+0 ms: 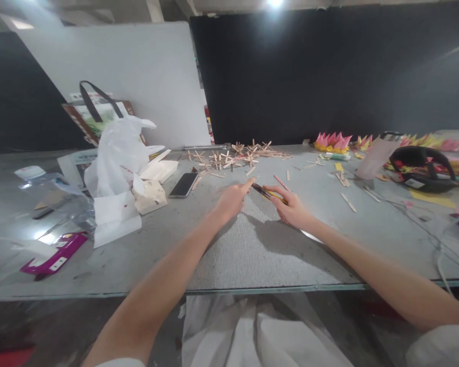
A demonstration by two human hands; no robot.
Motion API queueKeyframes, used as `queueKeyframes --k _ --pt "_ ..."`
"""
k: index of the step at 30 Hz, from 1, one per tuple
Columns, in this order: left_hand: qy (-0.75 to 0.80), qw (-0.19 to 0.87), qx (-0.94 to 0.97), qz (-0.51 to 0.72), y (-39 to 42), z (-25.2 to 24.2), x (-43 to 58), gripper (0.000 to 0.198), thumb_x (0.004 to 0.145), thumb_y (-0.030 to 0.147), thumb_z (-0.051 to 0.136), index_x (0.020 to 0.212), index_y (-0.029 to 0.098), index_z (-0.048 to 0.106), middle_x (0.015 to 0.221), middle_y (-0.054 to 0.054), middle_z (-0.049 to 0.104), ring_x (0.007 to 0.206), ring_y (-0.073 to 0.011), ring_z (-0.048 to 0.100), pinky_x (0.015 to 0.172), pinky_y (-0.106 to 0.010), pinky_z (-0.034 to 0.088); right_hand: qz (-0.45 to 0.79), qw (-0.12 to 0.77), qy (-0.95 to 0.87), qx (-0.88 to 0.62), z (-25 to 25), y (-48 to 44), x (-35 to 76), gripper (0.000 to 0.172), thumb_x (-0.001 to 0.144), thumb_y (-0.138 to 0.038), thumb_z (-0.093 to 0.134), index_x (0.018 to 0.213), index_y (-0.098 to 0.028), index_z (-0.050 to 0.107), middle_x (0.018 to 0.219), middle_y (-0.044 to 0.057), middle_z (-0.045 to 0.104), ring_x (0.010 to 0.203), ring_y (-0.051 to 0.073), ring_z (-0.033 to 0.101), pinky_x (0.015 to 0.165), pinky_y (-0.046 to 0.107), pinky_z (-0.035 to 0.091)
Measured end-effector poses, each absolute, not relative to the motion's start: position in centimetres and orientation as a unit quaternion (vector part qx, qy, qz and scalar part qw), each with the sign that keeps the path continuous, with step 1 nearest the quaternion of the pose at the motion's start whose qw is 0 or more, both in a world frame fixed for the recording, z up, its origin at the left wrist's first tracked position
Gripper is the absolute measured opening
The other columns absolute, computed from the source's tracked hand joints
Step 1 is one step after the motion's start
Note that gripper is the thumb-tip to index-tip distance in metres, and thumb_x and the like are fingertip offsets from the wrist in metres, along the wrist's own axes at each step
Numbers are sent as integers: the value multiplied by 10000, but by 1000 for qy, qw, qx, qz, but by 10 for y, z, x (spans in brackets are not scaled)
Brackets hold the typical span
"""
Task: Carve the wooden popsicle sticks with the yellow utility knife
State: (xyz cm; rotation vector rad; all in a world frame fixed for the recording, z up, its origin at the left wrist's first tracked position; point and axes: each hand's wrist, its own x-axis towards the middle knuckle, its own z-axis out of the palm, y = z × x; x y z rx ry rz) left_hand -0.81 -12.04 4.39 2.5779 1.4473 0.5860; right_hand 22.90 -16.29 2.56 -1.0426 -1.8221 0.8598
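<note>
Two hands are meeting over the middle of the grey table point(252, 250). The right hand point(292, 209) is closing its fingers round a slim dark-and-yellow tool point(265, 193). The grip is sitting on the near-right end, and most of the tool is sticking out to the left of the fingers. The tool's long axis is running from near right to far left, lying low over the tabletop, with the free end pointing at the left hand point(231, 200). That hand is lying loosely curled with its forefinger stretching toward the tool's free end; contact and grip cannot be told. A pink stick point(280, 182) is showing just beyond the right hand. Farther off, a pile of wooden sticks point(237, 155) is lying, with a phone point(183, 184) to the left.
</note>
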Motion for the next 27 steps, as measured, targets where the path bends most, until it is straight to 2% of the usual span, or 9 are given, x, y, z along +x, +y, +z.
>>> queueKeyframes --k 5,11,19,24,27 --pt "493 58 845 200 -114 36 -8 945 823 -97 509 1678 292 398 1167 -61 764 1026 -185 710 902 -253 510 348 433 -718 -419 25 -162 226 542 1020 -487 539 1431 -166 687 700 52 659 608 197 600 537 288 450" --pt "497 56 834 233 -109 34 -11 863 835 -114 496 1617 252 499 1115 -58 764 1017 -165 703 915 -237 504 353 433 -713 -423 24 -167 217 580 1030 -503 519 1499 -182 634 734 42 670 610 184 590 550 275 453" --pt "503 70 817 273 -105 28 -10 679 912 -56 482 1521 223 591 1058 -72 766 989 -183 710 889 -249 499 348 417 -722 -429 21 -169 213 615 1060 -476 466 1559 -133 573 740 29 658 570 153 506 548 266 429" --pt "529 84 795 285 -107 32 -9 615 932 -19 484 1480 232 607 1063 -76 770 992 -199 712 855 -255 494 330 407 -729 -441 17 -172 206 664 1065 -528 453 1596 -139 544 775 67 686 592 185 541 565 290 449" --pt "555 101 770 296 -107 32 -6 547 961 29 500 1460 225 611 1021 -82 771 973 -209 721 836 -264 496 320 406 -728 -450 15 -173 203 677 1078 -497 424 1625 -106 498 772 69 685 599 190 555 599 294 452"
